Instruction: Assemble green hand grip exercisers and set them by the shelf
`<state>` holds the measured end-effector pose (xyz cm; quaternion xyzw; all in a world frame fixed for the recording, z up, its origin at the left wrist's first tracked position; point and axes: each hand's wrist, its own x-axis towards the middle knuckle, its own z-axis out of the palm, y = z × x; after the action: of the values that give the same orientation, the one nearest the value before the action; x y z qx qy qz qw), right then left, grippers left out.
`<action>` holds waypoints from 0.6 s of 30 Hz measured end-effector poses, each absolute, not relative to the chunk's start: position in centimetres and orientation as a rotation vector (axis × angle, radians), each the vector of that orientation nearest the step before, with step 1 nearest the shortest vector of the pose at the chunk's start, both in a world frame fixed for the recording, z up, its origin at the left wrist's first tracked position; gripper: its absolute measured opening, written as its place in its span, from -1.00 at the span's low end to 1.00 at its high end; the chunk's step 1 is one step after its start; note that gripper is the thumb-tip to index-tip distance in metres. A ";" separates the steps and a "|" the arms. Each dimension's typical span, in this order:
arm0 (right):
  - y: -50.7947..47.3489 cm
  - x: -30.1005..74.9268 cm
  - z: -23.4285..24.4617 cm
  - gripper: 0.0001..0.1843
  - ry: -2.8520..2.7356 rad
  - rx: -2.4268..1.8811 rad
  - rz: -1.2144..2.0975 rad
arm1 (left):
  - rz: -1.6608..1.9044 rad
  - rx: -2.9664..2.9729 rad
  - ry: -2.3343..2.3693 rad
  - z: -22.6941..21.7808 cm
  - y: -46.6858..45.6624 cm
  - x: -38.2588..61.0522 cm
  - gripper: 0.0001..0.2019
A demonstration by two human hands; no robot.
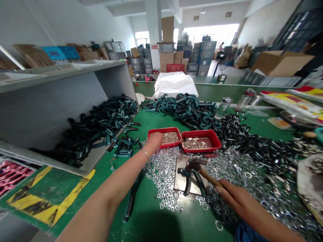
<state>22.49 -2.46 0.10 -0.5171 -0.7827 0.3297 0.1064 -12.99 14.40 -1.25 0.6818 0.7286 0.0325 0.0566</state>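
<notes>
My left hand [155, 138] reaches down into the left red tray [171, 129], which holds many tiny brass-coloured metal parts [170, 137]. Its fingers are hidden behind the back of the hand. In my right hand [230, 193] is the wooden handle of a hammer [211, 177]. The hammer head hovers over or rests on a dark green tool part with black curved handles [187, 183]; I cannot tell whether they touch. That part, like a pair of pliers, lies on a square metal plate [178, 179].
Beside it a second red tray [217, 143] contains small metal pins. Loose washers [164, 178] surround the plate. Green tool parts [186, 109] are heaped behind; more fill a grey shelf box [87, 164] at left. Black-headed bolts [242, 134] lie right, near a glass jar [224, 107].
</notes>
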 end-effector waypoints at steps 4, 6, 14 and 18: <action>-2.6 23.0 -0.9 -0.59 -2.205 -1.617 0.902 | 0.209 2.139 2.258 -2.1 13.7 -12.8 -0.68; -2.2 23.3 -1.4 -0.57 -2.213 -1.638 0.993 | 0.274 2.155 2.265 -2.1 13.5 -13.0 -0.68; -2.6 23.2 -2.1 -0.56 -1.700 -1.600 1.256 | 0.648 2.216 2.044 -1.4 10.3 -10.0 -0.79; -3.1 22.3 -3.3 -0.51 -1.379 -1.626 1.502 | 0.840 2.119 1.462 -2.8 7.1 -5.3 -0.81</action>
<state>22.25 -3.13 -3.27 -0.6014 -0.5099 0.5557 0.2637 -5.27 7.11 -2.82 0.7643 0.5271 0.3029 0.2151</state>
